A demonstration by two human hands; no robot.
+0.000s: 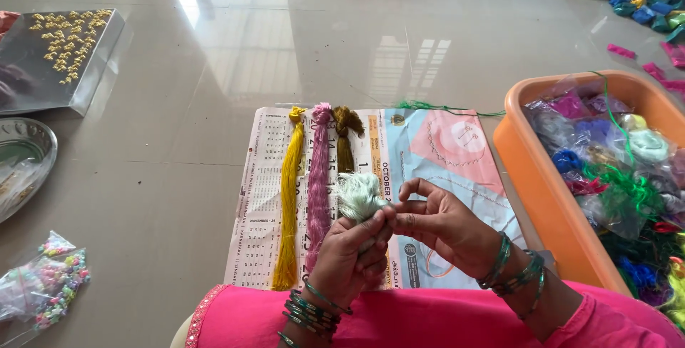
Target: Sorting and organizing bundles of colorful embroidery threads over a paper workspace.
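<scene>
One grey tiled floor (214, 77), everything sits on it. One orange plastic tub (531, 177) at right, packed with bagged thread bundles in green, blue, purple and white; too many to count. One printed calendar sheet (442, 155) flat at centre, near the person's lap. One shiny metal tray (85, 80) far left carrying many small gold beads (68, 41). One round steel plate (36, 145) at left edge, partly cut off. One clear bag of pastel beads (46, 284) near left.

Three thread skeins side by side on the sheet's left half: yellow skein (289, 205) leftmost and longest, pink skein (318, 184) middle, olive skein (345, 141) right and shortest. One loose green thread (442, 109) along the sheet's far edge.

Two hands, bangles on both wrists. Left hand (346, 255) is closed in a fist round one pale mint tuft of thread (359, 198); the fluffy end sticks out above thumb and forefinger. Right hand (442, 223) just right of it, thumb and forefinger pinched together at the tuft's right edge, other fingers curled loose. Tuft hangs above the sheet, right of the pink skein.
</scene>
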